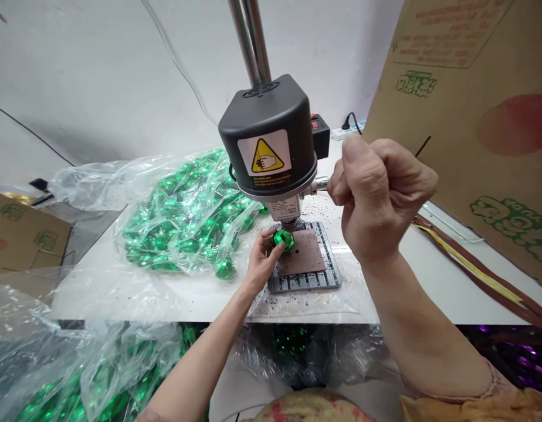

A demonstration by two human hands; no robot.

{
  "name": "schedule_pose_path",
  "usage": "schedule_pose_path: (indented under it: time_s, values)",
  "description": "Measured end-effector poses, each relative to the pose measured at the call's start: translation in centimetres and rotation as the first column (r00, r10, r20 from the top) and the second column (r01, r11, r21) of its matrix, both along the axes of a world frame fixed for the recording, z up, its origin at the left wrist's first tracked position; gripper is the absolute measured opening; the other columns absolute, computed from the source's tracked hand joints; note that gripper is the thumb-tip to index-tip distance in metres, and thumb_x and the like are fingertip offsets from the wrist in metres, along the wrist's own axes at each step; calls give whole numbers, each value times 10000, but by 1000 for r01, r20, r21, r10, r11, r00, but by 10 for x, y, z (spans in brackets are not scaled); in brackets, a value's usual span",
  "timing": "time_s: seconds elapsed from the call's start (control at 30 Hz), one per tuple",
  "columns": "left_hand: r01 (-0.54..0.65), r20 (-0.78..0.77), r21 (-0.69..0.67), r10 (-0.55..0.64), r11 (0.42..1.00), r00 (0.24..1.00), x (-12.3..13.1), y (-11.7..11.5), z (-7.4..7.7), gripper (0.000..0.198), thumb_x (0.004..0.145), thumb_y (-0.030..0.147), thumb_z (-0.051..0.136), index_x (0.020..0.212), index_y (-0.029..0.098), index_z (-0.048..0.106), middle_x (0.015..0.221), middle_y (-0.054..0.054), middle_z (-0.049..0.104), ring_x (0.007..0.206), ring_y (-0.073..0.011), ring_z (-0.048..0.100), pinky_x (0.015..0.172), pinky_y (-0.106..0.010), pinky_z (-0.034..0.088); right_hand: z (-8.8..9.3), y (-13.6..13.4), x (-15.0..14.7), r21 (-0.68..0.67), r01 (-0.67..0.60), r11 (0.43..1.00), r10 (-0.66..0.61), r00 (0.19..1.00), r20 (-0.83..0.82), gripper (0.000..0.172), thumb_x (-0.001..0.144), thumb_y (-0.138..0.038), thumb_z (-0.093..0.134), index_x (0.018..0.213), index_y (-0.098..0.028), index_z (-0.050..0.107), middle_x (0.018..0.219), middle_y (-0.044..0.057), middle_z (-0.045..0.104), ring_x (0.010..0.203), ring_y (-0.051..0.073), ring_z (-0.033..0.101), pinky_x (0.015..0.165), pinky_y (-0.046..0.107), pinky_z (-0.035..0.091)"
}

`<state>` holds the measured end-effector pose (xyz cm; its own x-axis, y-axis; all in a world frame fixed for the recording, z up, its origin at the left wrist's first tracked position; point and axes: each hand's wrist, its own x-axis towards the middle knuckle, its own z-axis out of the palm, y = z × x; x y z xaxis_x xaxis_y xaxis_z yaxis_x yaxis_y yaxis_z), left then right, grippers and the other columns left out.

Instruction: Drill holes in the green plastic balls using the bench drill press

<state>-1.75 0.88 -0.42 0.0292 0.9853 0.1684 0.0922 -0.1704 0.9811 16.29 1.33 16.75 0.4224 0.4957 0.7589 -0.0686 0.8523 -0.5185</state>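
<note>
My left hand (264,258) grips a shiny green faceted ball (283,240) between thumb and fingers. The ball sits under the chuck (289,224) of a small bench drill press (266,140), above a brown board (312,258) with a dark hole in it. That board lies on the slotted metal base plate (330,280). To the right of the black motor housing, my right hand (376,193) is closed around the feed lever (320,185), whose end is hidden in the fist. Whether the drill bit touches the ball cannot be seen.
A clear plastic bag (178,217) full of green faceted balls lies left of the press. Dark shavings dot the white table (165,299). A cardboard box (464,117) stands at right, near a power strip (348,130). More bagged green balls (99,392) are below the table edge.
</note>
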Motion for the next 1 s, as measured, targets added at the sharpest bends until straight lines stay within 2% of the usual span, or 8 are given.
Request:
schedule_pose_path:
  time_s: [0.13, 0.3, 0.43, 0.57, 0.73, 0.93, 1.0]
  values:
    - [45, -53, 38, -43, 998, 998, 5, 5, -2, 518, 839, 513, 747, 1218, 222, 548, 1158, -84, 703, 1081, -228, 670, 960, -384, 522, 0, 0, 1, 6, 24, 1000, -24, 999, 41, 427, 902, -322, 618, 543, -228, 408, 477, -37, 399, 433, 92, 355, 440, 333, 304]
    - [51, -251, 86, -28, 995, 968, 5, 4, -4, 524, 812, 456, 783, 1237, 221, 587, 1219, -92, 673, 1142, -258, 639, 1025, -420, 489, -2, 0, 1, -13, 72, 997, -70, 994, 85, 441, 922, -366, 585, 563, -231, 366, 486, -33, 375, 445, 95, 350, 451, 331, 320]
    - [88, -356, 116, -41, 989, 934, 7, -1, 0, 549, 781, 387, 819, 1251, 214, 594, 1256, -104, 655, 1187, -283, 608, 1058, -451, 461, 0, -1, 0, -7, 41, 999, -41, 998, 51, 440, 909, -343, 607, 554, -228, 374, 484, -34, 388, 439, 95, 342, 447, 335, 309]
    - [102, -335, 110, -60, 989, 940, 12, -5, 1, 550, 801, 367, 803, 1271, 214, 564, 1205, -88, 676, 1128, -263, 639, 986, -416, 509, 3, -2, -1, -9, 26, 1000, -26, 1000, 15, 449, 891, -276, 628, 524, -222, 375, 459, -41, 382, 418, 90, 322, 426, 336, 286]
    - [120, -321, 100, -82, 988, 943, 13, -6, -1, 551, 817, 364, 792, 1288, 214, 548, 1200, -84, 682, 1132, -260, 645, 985, -410, 514, 2, -2, -1, -23, 46, 999, -45, 998, 47, 442, 903, -314, 610, 539, -229, 374, 465, -34, 393, 421, 103, 337, 446, 349, 299]
    - [127, -299, 112, -89, 986, 950, 14, -6, 1, 540, 818, 376, 794, 1277, 216, 558, 1218, -87, 676, 1136, -258, 645, 980, -402, 514, -14, 1, -2, 98, 75, 992, -77, 997, 14, 515, 905, -264, 609, 501, -205, 295, 442, -42, 281, 417, 66, 285, 426, 320, 223]
    - [127, -285, 115, -89, 985, 954, 14, -7, 2, 538, 814, 383, 796, 1266, 215, 558, 1224, -88, 674, 1138, -258, 644, 980, -400, 514, -19, 1, -3, 97, 104, 990, -106, 994, 21, 522, 919, -283, 595, 502, -205, 291, 445, -45, 283, 421, 61, 296, 434, 314, 220]
